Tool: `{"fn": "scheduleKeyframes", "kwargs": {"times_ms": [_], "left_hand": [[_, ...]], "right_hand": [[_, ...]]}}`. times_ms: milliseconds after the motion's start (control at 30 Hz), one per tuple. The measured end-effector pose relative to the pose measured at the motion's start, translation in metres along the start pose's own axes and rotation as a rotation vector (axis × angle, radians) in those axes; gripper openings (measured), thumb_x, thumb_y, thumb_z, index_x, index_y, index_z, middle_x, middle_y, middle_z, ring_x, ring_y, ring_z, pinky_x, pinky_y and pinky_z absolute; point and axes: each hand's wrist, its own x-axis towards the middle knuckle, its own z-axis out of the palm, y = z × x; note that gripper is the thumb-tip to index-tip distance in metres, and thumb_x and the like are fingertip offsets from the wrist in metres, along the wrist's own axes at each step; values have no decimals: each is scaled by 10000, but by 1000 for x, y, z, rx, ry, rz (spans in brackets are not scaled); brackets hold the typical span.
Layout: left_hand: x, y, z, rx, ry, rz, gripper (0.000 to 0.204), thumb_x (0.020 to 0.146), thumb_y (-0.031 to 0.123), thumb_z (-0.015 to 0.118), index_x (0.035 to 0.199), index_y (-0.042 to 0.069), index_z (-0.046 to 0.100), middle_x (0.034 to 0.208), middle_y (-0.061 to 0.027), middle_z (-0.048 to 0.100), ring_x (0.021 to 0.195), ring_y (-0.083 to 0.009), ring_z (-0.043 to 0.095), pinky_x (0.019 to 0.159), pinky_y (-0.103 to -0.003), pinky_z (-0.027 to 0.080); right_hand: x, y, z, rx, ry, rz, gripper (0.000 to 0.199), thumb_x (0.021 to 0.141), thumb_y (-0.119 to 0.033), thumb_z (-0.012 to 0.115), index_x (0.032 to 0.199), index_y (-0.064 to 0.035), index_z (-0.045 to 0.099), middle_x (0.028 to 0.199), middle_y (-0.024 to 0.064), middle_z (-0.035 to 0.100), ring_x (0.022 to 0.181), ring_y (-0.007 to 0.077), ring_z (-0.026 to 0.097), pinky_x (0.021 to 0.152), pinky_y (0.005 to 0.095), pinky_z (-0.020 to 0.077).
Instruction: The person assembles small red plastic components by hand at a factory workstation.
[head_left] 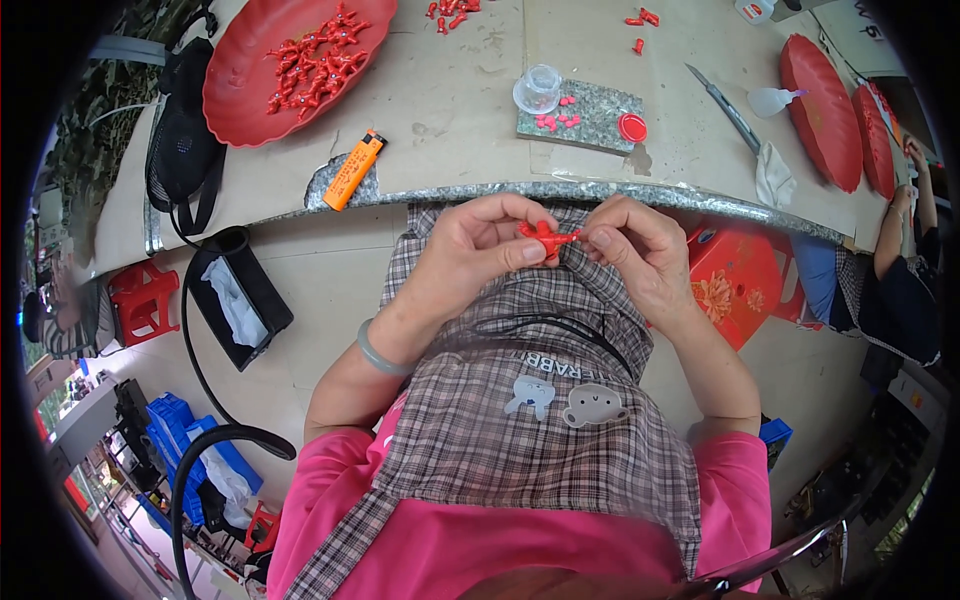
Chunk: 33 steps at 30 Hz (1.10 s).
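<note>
A small shiny red figure with stubby limbs is pinched between the thumb and fingers of my left hand, just in front of the table edge. My right hand has thumb and forefinger closed at the figure's thin right end; whether it grips that tip or something tiny there is too small to tell. Beyond my hands lies a grey stone slab bearing a clear cup, a red cap and several pink bits.
At the far left, a red scalloped tray holds several similar red figures. An orange lighter rests by the table edge. On the right lie a craft knife, a white cloth, a dropper bottle and another red tray.
</note>
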Motion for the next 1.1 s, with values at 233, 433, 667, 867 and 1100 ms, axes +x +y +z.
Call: {"fn": "scheduleKeyframes", "kwargs": {"times_ms": [233,433,667,867,1100], "left_hand": [[-2,7,8,922,52,600,247,761,-67,717,974,13,621,977,-99,664,910,-218,662,832,-316,517],[2,5,7,1108,85,826,266,706,-80,718,902,51,595,955,-91,665,900,-270,664,834,-367,506],[3,11,5,1241,64,981,258,707,-70,717,914,46,615,962,-93,663,890,-279,656,802,-405,505],[2,43,-9,1354,202,990,326,706,-108,725,1012,-2,678,947,-122,645,852,-253,653,710,-322,525],[1,122,-64,1660,770,966,195,819,-64,640,994,12,679,966,-137,608,845,-297,638,724,-376,528]], "right_hand": [[-6,2,3,-71,23,-34,109,920,-86,651,899,20,653,825,70,651,747,139,617,679,270,482],[-7,4,7,-67,12,-12,103,918,-81,650,895,20,648,819,67,645,743,142,617,667,274,478],[0,-2,7,-88,-29,-62,81,909,-52,645,885,26,640,811,79,638,727,159,612,665,283,478],[-8,-1,-1,-147,83,-46,53,889,-7,624,859,31,646,815,91,645,718,163,619,657,274,488],[-10,-7,-14,-178,77,-62,117,943,-52,592,882,41,627,859,86,614,732,122,579,658,241,483]]}}
